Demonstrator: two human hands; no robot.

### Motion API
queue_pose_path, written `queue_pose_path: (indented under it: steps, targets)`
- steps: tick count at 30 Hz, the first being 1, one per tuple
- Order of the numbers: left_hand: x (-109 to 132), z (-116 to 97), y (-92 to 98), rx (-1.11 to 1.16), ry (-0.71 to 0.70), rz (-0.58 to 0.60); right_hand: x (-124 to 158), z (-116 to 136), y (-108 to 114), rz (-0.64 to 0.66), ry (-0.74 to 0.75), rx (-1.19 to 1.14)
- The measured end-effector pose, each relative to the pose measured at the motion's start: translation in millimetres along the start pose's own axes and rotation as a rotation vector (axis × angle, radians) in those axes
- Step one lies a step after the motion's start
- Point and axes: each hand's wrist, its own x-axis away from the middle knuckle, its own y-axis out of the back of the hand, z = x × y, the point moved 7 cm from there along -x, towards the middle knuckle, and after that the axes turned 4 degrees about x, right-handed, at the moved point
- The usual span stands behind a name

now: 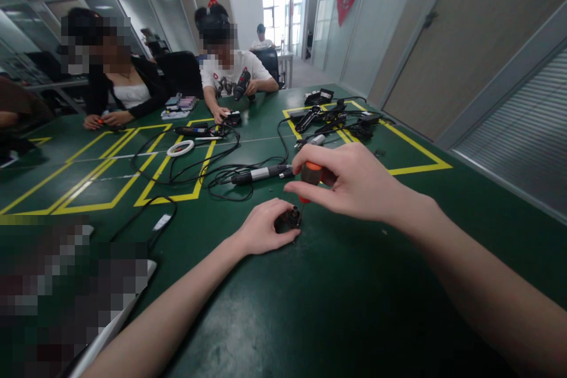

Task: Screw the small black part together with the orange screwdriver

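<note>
Left grip [269,228] pinches a small black part [293,216] on the green surface [310,307]; right grip [348,180] holds an orange-and-dark screwdriver [311,173] over it. I'd want the shaft upright, the part pinned. Beyond the part lies a silver-banded tool [260,174].

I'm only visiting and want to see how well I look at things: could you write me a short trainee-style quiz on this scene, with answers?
1. Which hand holds the orange-and-dark screwdriver-like tool?
2. True or false: the left hand has its fingers around a small black part.
3. What colour is the tape marking out boxes on the green table?
A. red
B. yellow
C. blue

Key:
1. The right hand.
2. True.
3. B.
</note>
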Motion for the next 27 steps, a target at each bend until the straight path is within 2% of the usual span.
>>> queue_pose_path:
  steps: [9, 18, 22, 27]
  targets:
    - [1.1, -8.1, 3.5, -0.094, -0.068, -0.071, 0.1, -3.1, -1.2, -0.003, -0.022, 0.026]
    - [0.3, -2.9, 5.4, -0.206, 0.026, -0.095, 0.3, -3.0, -0.3, -0.065, -0.008, 0.022]
    - [0.1, -3.5, 4.6, -0.212, 0.025, -0.091, 0.2, -5.0, 0.2, -0.066, -0.048, 0.007]
    - [-0.8, -2.7, 5.1, -0.199, 0.022, -0.091, -0.1, -1.4, 3.2, -0.093, -0.031, 0.032]
